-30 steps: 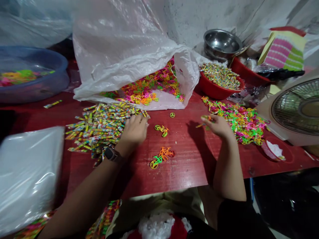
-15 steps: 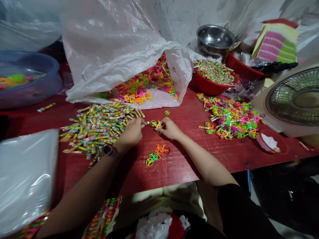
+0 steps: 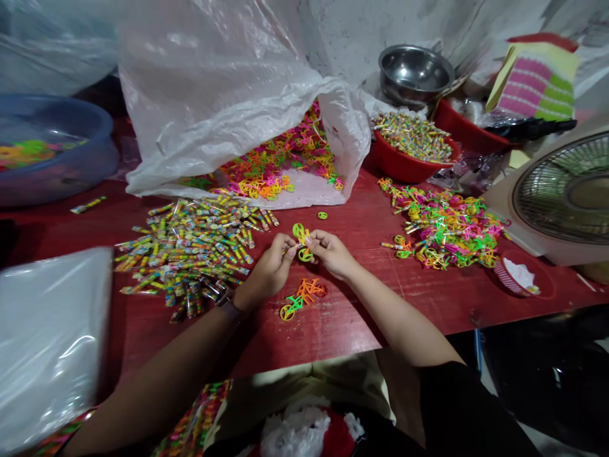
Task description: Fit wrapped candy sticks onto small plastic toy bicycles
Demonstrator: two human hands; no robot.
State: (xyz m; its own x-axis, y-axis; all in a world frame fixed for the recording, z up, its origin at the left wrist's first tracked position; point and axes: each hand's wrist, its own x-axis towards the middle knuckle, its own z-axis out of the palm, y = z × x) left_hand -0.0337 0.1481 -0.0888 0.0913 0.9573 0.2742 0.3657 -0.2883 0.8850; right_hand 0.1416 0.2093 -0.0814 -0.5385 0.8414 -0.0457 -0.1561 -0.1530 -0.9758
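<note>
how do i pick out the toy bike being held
On the red table, start at the big white plastic bag and come nearer, to the left hand and right hand. Between them is the toy bike, yellow with yellow-green wheels. Unlike the loose orange and green pieces, it is held.

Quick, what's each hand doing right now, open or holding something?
Left hand: closed in a pinch; its grip is too hidden to tell.
Right hand: closed, holding a yellow-and-green toy bicycle.
</note>
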